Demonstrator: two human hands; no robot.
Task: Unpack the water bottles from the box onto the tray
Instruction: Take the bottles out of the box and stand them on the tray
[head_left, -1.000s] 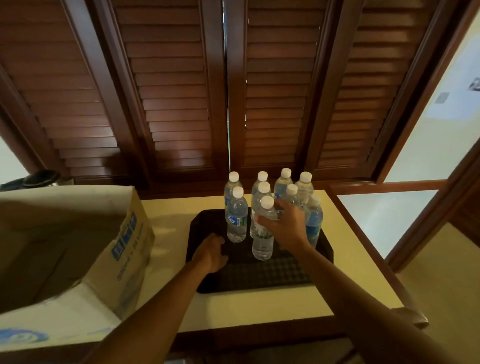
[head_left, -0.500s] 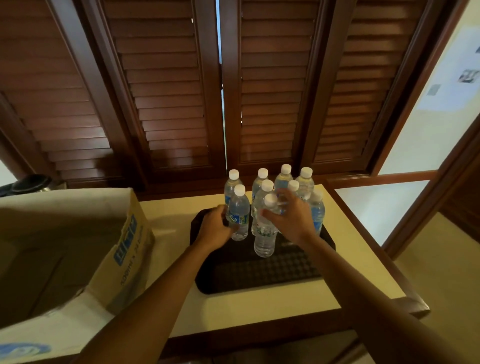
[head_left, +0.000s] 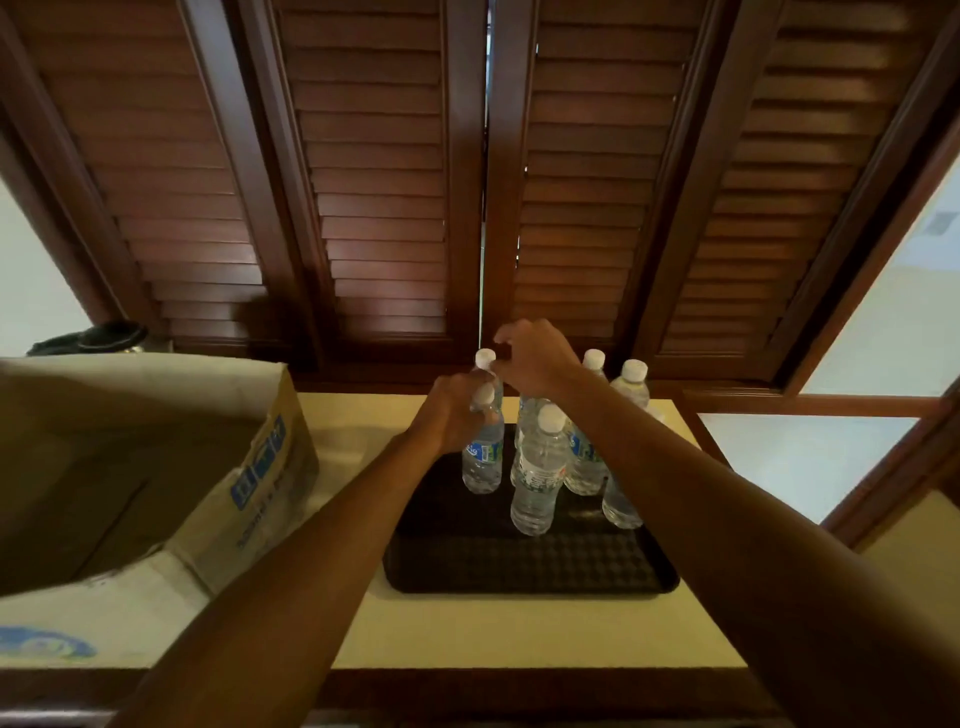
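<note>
Several clear water bottles with white caps stand upright on the dark tray on the cream table. My left hand grips the front-left bottle around its neck and shoulder. My right hand is curled over the top of a back-row bottle whose cap is hidden under the palm; its fingertips lie against the cap of the back-left bottle. A front bottle stands free near the tray's middle. The open cardboard box sits at the left; its inside is dark.
Dark wooden louvred shutters rise right behind the table. The table has a dark wood front edge and ends at the right near a wooden frame. A dark object sits behind the box.
My left hand rose from the tray's surface to the front-left bottle and took hold of it. My right hand left the front middle bottle and moved back over the rear row.
</note>
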